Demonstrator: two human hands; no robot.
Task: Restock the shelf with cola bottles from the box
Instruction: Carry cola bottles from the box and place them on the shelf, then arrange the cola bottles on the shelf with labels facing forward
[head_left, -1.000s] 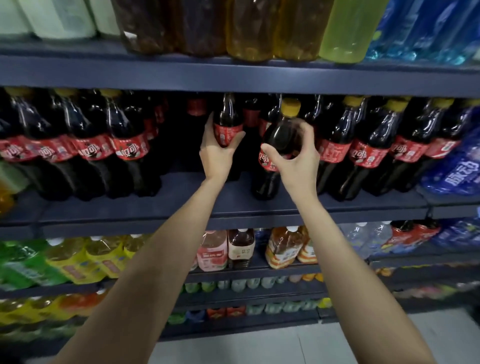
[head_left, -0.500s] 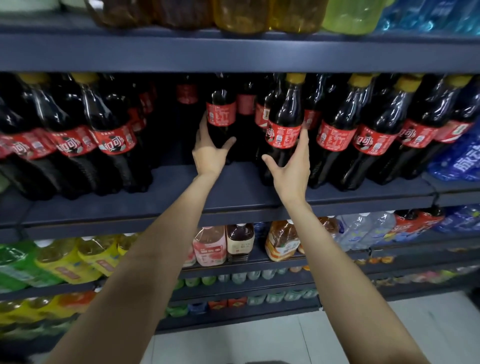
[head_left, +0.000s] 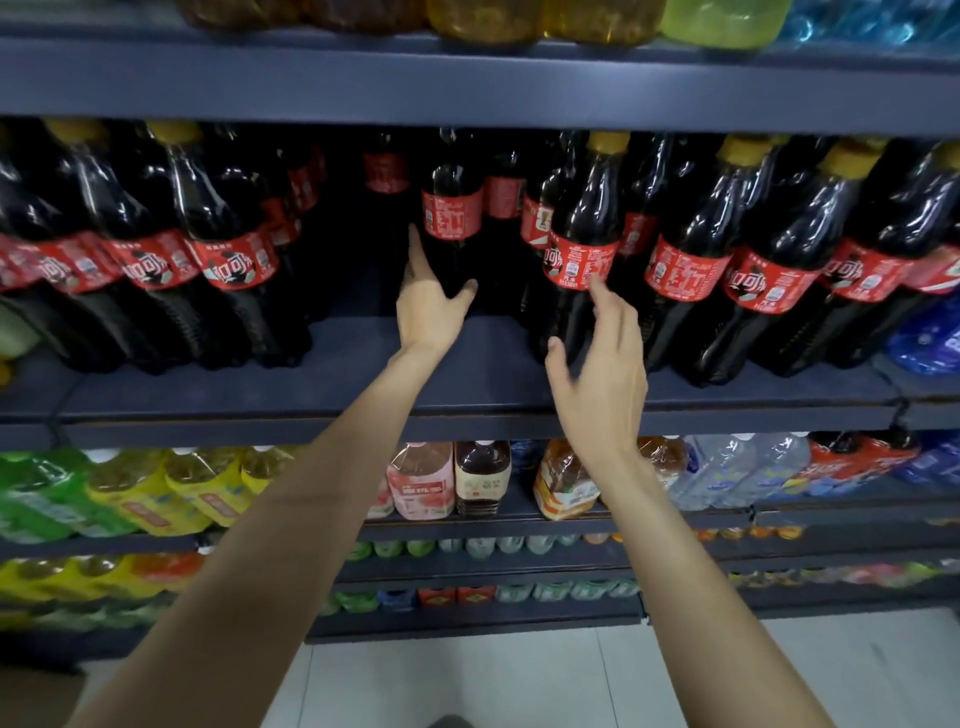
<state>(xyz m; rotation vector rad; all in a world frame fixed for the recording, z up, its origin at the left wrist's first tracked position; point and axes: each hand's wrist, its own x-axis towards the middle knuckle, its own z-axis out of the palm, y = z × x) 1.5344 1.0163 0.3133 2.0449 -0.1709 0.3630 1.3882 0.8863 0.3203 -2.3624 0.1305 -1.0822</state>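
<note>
- Nearest, both bare forearms run up from the bottom edge of the view, cut off there, so nothing of the person past the elbows shows.
- Just short of the cola shelf (head_left: 467, 374), the right hand (head_left: 602, 374) hangs with fingers spread and loose, gripping nothing; its fingertips (head_left: 597, 283) reach the red label of the front cola bottle (head_left: 584, 244), though whether they actually touch it is hard to tell.
- Over the bare middle stretch of that shelf, the left hand (head_left: 431, 306) is spread too, forefinger up, thumb out toward the base of a rear cola bottle (head_left: 451, 218) that stands deeper in; contact cannot be made out.
- Either side of that gap, yellow-capped cola bottles (head_left: 691, 260) stand in rows on the same shelf, red labels bearing white Chinese characters; the small print is too blurred to read.
- Below the cola shelf, pink, brown and amber drink bottles (head_left: 480, 475) show labels with illegible writing.
- Above it, only the bottoms of amber and green bottles (head_left: 722, 21) are visible, cut by the top edge.
- No box is in view.
</note>
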